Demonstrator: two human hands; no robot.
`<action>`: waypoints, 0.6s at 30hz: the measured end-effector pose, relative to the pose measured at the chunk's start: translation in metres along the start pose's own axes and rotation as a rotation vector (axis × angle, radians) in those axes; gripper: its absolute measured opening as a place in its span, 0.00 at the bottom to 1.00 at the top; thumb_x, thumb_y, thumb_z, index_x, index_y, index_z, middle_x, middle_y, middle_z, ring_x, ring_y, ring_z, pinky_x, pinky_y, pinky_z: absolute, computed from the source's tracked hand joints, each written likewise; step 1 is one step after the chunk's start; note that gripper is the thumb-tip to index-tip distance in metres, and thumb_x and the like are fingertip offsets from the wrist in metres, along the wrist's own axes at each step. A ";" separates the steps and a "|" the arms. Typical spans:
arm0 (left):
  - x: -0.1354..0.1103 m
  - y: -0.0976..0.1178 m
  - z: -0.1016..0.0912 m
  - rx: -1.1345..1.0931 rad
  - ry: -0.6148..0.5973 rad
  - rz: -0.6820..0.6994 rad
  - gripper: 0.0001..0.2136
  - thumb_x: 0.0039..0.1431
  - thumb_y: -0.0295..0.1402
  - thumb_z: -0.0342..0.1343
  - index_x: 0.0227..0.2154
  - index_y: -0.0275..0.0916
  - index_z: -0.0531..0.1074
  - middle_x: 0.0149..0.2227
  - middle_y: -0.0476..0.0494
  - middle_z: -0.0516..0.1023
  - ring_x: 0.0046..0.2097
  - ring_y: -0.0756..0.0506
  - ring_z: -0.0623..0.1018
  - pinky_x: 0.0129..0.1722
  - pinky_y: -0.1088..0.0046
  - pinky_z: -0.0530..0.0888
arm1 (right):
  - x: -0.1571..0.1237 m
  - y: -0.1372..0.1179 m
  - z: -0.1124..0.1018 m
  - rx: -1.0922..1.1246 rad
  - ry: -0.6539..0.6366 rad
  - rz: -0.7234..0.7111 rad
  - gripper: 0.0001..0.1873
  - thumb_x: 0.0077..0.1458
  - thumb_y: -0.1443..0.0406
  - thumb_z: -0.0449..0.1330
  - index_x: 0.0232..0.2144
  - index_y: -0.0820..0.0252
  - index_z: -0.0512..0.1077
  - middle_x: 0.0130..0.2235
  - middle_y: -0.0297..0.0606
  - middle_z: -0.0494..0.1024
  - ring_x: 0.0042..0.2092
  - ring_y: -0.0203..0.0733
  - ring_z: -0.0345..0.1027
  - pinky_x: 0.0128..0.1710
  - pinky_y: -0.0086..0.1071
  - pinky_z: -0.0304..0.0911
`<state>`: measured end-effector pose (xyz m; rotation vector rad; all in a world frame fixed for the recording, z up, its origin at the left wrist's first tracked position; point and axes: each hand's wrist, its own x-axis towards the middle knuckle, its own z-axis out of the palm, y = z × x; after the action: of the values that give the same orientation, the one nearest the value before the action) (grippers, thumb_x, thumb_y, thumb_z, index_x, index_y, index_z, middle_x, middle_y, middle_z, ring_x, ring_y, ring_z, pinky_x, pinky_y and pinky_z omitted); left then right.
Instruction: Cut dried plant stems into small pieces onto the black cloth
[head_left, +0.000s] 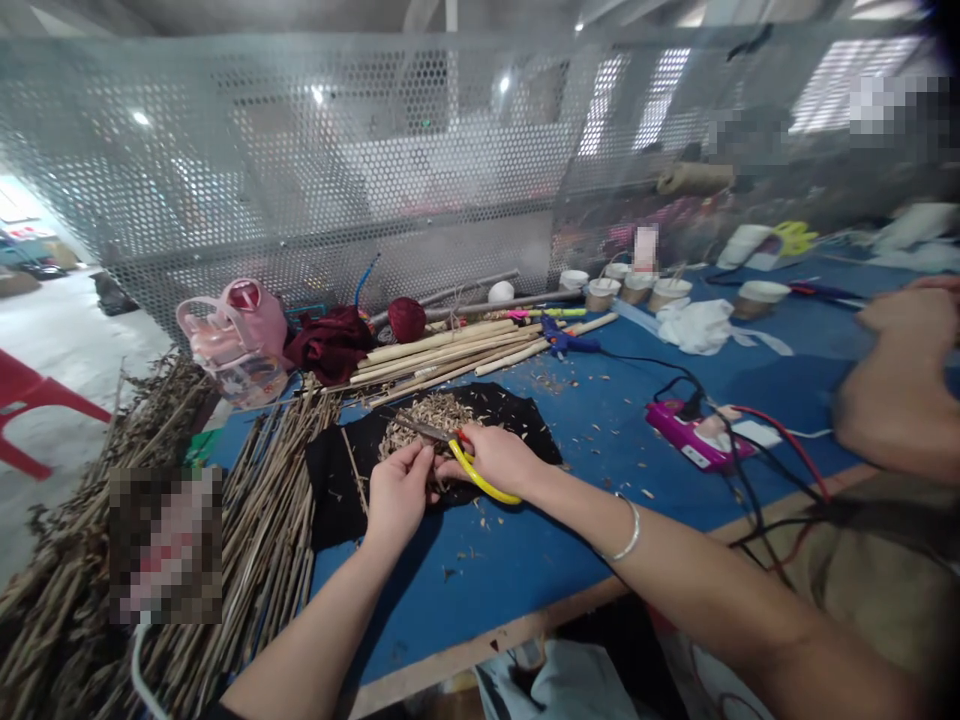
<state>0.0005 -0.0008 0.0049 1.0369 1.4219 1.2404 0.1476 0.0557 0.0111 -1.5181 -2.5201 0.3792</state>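
Note:
Scissors with yellow handles [482, 476] are gripped in my right hand [501, 458], their dark blades pointing left. Close beside it, my left hand [397, 492] is closed with thumb and fingertips together; whatever sits between them is too small or hidden to name. Both hands meet over a black cloth [330, 500] spread on the table. Just beyond my fingers lies a pile of short, pale brown chopped stalk bits [442, 412], partly behind the blades. A single thin stalk [354, 468] rests on the cloth to the left of my left hand.
Dry stalks [262, 500] are heaped at left. Behind the cloth lie pale sticks [450, 355], a blue glue gun [562, 340], and dark red yarn [406, 320]. A pink bottle [240, 340] stands back left. A purple power strip [697, 437] with cables lies right, near another person's arm [900, 390].

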 end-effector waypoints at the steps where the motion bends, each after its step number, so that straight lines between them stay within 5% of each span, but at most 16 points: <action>1: 0.000 -0.001 0.000 -0.016 -0.002 -0.006 0.15 0.47 0.42 0.55 0.34 0.36 0.74 0.28 0.45 0.76 0.25 0.50 0.73 0.17 0.79 0.70 | 0.001 0.001 0.000 -0.004 0.003 -0.003 0.31 0.42 0.37 0.49 0.30 0.58 0.66 0.29 0.39 0.75 0.30 0.42 0.69 0.23 0.29 0.48; 9: 0.003 0.001 0.004 -0.270 0.014 -0.083 0.16 0.44 0.41 0.59 0.34 0.35 0.71 0.31 0.43 0.76 0.28 0.50 0.76 0.25 0.78 0.73 | 0.000 0.007 -0.008 -0.049 0.036 0.001 0.30 0.39 0.38 0.53 0.29 0.57 0.66 0.28 0.37 0.74 0.30 0.43 0.69 0.24 0.29 0.50; 18: 0.001 -0.007 0.004 -0.256 -0.077 -0.030 0.14 0.47 0.41 0.57 0.29 0.32 0.72 0.28 0.40 0.78 0.31 0.45 0.77 0.30 0.70 0.74 | -0.007 -0.003 -0.009 0.039 0.103 -0.150 0.35 0.33 0.40 0.58 0.34 0.61 0.63 0.34 0.41 0.72 0.36 0.45 0.68 0.31 0.31 0.55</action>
<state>0.0037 0.0001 -0.0023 0.8750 1.1805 1.3075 0.1510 0.0496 0.0204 -1.2900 -2.5107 0.3173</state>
